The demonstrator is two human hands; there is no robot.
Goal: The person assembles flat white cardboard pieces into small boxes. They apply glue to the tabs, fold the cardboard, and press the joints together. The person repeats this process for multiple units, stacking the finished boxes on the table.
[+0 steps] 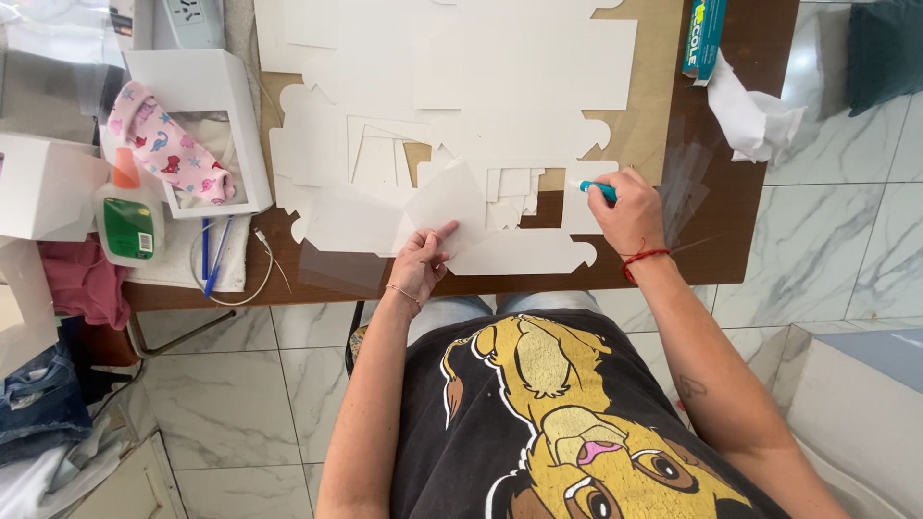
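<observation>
Brown wooden table [731, 192] w/ flat white die-cut card box blank [519, 252]. Left hand [420, 261], fingers loose, pins a translucent sheet on it; right hand [630, 207] grips teal glue stick [598, 189] at window edge. Step, prob.: gluing window; next needs even bead, aligned film.

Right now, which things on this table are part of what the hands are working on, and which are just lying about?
In use:
left hand pressing a translucent sheet
right hand holding a teal-tipped applicator
flat white die-cut card box blank

Lying about:
white glue bottle with orange cap
two blue pens
pink patterned cloth
crumpled white paper
</observation>
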